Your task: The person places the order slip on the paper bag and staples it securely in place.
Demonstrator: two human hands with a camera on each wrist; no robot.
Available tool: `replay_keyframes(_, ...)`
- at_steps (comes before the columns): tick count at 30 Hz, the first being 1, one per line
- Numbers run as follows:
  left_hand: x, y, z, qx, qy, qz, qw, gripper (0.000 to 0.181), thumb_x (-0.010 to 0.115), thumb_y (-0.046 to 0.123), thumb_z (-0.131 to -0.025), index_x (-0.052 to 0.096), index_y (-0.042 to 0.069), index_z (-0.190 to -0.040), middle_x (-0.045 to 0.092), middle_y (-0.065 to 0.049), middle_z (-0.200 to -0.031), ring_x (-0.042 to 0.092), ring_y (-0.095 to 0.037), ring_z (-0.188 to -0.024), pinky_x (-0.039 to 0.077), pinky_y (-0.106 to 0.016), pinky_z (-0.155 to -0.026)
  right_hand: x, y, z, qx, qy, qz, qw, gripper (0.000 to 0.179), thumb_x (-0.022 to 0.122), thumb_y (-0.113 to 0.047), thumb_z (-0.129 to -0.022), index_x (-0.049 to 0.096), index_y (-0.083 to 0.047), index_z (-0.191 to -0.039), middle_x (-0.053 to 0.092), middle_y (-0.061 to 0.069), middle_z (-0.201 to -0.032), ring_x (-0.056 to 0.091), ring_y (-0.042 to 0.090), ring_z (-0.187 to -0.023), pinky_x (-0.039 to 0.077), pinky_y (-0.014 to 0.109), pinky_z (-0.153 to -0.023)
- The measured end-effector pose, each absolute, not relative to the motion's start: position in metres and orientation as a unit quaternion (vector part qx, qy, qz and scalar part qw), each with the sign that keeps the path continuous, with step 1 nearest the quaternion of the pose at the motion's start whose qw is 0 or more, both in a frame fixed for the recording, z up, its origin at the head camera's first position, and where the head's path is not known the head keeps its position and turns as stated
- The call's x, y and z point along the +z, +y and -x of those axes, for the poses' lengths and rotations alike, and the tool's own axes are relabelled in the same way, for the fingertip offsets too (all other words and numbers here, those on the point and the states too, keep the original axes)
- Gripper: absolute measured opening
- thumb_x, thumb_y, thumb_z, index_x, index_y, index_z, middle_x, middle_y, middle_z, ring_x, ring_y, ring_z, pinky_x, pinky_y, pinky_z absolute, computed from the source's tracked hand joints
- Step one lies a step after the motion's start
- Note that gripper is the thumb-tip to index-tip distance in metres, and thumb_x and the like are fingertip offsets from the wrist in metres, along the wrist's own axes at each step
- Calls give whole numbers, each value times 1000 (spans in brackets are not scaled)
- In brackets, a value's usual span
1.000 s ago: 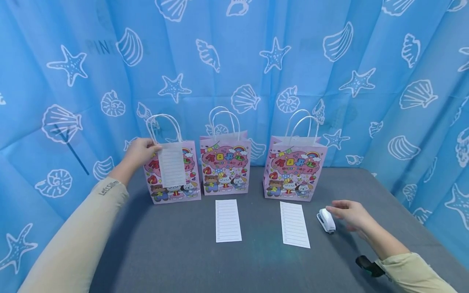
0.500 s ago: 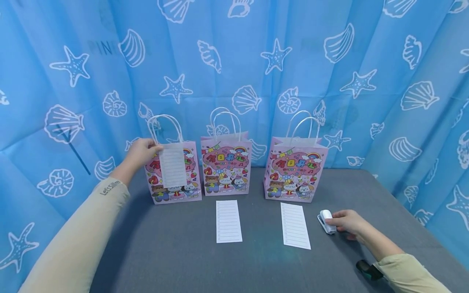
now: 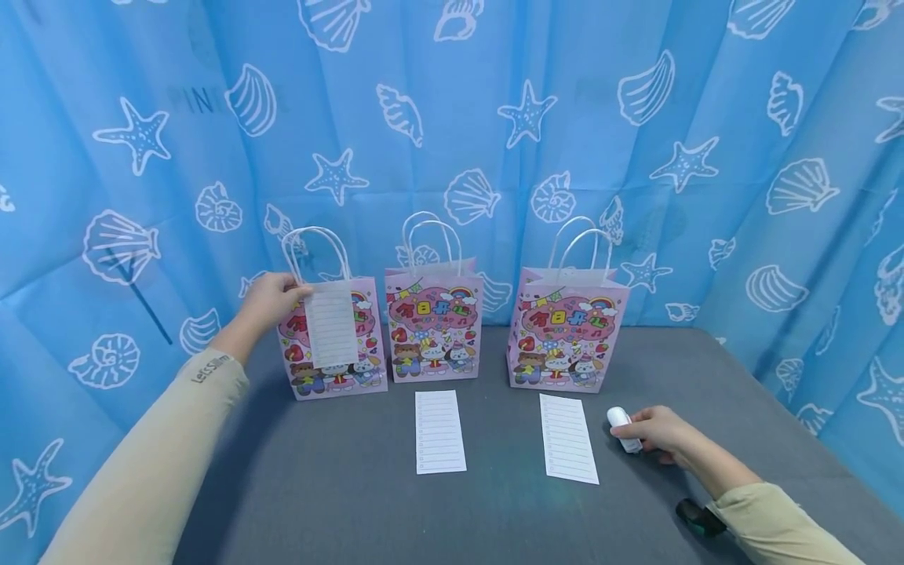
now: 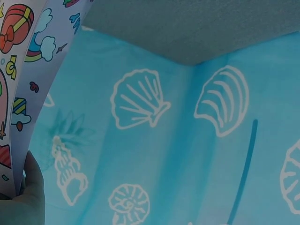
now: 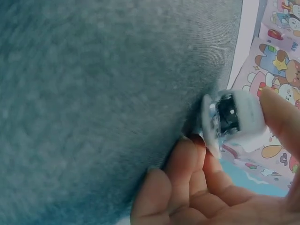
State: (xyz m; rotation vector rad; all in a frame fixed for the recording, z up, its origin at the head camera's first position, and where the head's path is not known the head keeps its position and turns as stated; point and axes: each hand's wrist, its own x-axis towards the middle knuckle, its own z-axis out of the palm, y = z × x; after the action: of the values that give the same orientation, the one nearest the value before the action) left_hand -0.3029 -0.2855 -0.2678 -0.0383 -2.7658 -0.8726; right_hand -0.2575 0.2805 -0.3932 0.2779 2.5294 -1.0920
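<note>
At the left pink gift bag (image 3: 369,345), my left hand (image 3: 271,298) pinches a lined paper slip (image 3: 332,326) against the bag's upper front, just below the white rope handles. The slip hangs down over the cartoon print. In the left wrist view the fingers of my left hand (image 4: 33,183) show at the edge of the bag (image 4: 42,56). On the right, a small white stapler (image 3: 625,430) is between the thumb and fingers of my right hand (image 3: 667,433). The right wrist view shows the stapler (image 5: 246,115) end-on, thumb on top, fingertips under its base, close over the grey cloth.
Two more gift bags stand upright, one in the middle (image 3: 434,329) and one on the right (image 3: 565,337). Before them lie two lined slips, a middle one (image 3: 440,431) and a right one (image 3: 568,438). A blue seashell curtain (image 3: 452,118) hangs behind the grey table (image 3: 353,486).
My right hand has come down from above the stapler and taken hold of it between thumb and fingers. My left hand still pinches the slip at the left bag.
</note>
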Motion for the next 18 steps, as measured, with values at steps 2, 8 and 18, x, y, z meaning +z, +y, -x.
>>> replay_keyframes(2,-268,-286,302,-298,-947,12,121,35,52,23,-102,62,-10,-109,63,-22,-91,57,-28,-77,46,-40,-70,-391,279,257,-397,894,-100,184,56,75,-36,-84,52,10,-108,54,18,-95,52,27,-83,44,37,-67)
replay_keyframes(8,-267,-284,304,-299,-946,10,122,36,52,25,-102,63,-9,-107,63,-21,-90,56,-28,-76,45,-40,-69,-373,266,247,-439,876,-89,179,46,68,-22,-90,46,12,-109,55,20,-95,62,22,-79,50,37,-65)
replay_keyframes(18,-268,-286,303,-303,-945,9,120,36,53,24,-102,63,-10,-108,64,-21,-89,58,-27,-74,46,-39,-68,-354,251,242,-473,866,-44,157,57,66,-25,-91,41,14,-125,58,17,-103,60,23,-81,42,33,-62)
